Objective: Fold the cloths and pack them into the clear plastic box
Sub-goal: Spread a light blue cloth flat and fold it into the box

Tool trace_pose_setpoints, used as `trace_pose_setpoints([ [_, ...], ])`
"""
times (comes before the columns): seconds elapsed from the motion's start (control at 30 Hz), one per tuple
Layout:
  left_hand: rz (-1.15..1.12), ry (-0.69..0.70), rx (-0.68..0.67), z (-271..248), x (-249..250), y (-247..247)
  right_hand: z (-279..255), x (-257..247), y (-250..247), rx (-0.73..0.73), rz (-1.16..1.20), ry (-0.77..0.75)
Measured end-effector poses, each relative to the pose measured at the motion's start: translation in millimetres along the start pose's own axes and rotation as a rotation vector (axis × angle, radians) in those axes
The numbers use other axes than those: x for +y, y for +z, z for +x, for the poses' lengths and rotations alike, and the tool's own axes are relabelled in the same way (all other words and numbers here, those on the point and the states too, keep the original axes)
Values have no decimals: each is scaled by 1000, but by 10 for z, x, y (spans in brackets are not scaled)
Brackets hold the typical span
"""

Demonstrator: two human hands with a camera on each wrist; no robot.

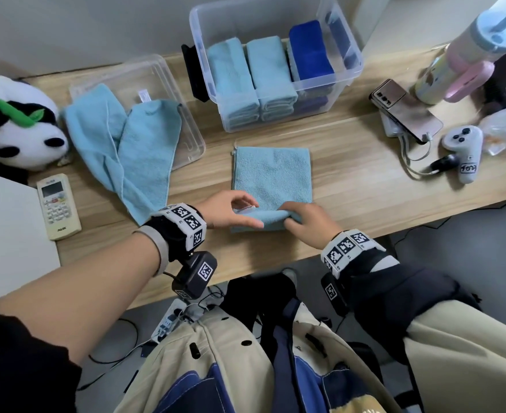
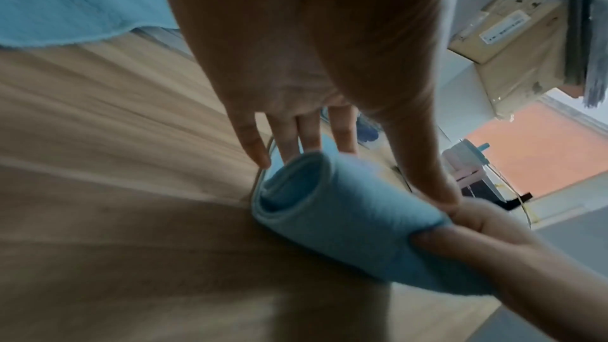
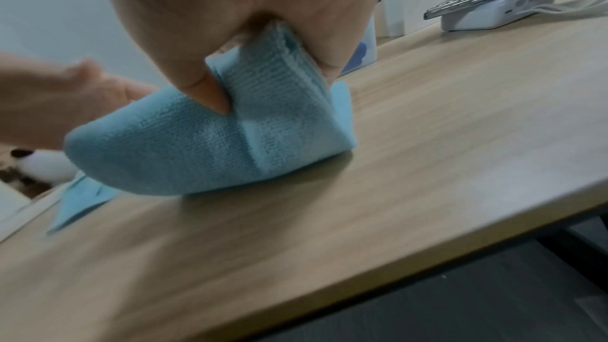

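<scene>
Light-blue cloth point(image 1: 271, 177) lies on the desk point(image 1: 350, 180) just in front of the clear plastic box point(image 1: 275, 64). Right hand point(image 1: 308, 223) pinches its rolled near edge, thumb against fingers. Left hand point(image 1: 231, 211) rests on the roll, fingers straight, slightly spread.

Clutter on the wooden desk point(image 1: 350, 174)

A panda plush point(image 1: 16, 126) and a remote control point(image 1: 58, 205) lie far left; a phone point(image 1: 406, 110), a white game controller point(image 1: 465, 150) and a pastel bottle point(image 1: 466, 46) sit right.
</scene>
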State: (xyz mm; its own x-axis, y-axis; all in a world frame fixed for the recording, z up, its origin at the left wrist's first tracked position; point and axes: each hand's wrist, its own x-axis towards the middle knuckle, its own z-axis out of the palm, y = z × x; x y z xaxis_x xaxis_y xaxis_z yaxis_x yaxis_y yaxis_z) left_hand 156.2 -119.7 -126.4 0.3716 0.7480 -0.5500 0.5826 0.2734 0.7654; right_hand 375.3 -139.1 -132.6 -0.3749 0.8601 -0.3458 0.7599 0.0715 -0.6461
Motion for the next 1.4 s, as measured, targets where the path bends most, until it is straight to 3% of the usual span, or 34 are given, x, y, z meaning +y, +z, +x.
trace_pose_setpoints([
  [0.1,121,8,15,54,-86,18,42,-2,-85,66,92,51],
  [0.23,-6,-36,185,96,-183,-1,55,105,-170,223,235,200],
  [0.37,-165,-68,283,133,-213,10,41,255,-160,179,361,294],
  [0.5,-339,-129,279,178,-221,36,53,309,-142,211,275,368],
  [0.77,-129,-238,260,312,-295,-16,110,311,-76,157,122,478],
  [0.87,-138,-305,256,373,-321,-7,156,310,-87,209,101,525],
  [0.93,-151,-345,274,389,-298,-10,195,304,-105,299,51,470],
  [1.1,-222,-434,257,407,-250,-33,314,212,-132,425,-5,129],
  [1.17,-297,-471,241,413,-227,-60,342,140,-134,328,-28,-3],
  [1.23,-360,-499,228,409,-206,-99,360,83,-103,136,-143,-92],
  [1.33,-422,-515,224,371,-180,-170,386,30,-21,-116,-325,-115],
  [1.4,-471,-522,201,341,-166,-204,425,-27,-20,-124,-339,-77],
])
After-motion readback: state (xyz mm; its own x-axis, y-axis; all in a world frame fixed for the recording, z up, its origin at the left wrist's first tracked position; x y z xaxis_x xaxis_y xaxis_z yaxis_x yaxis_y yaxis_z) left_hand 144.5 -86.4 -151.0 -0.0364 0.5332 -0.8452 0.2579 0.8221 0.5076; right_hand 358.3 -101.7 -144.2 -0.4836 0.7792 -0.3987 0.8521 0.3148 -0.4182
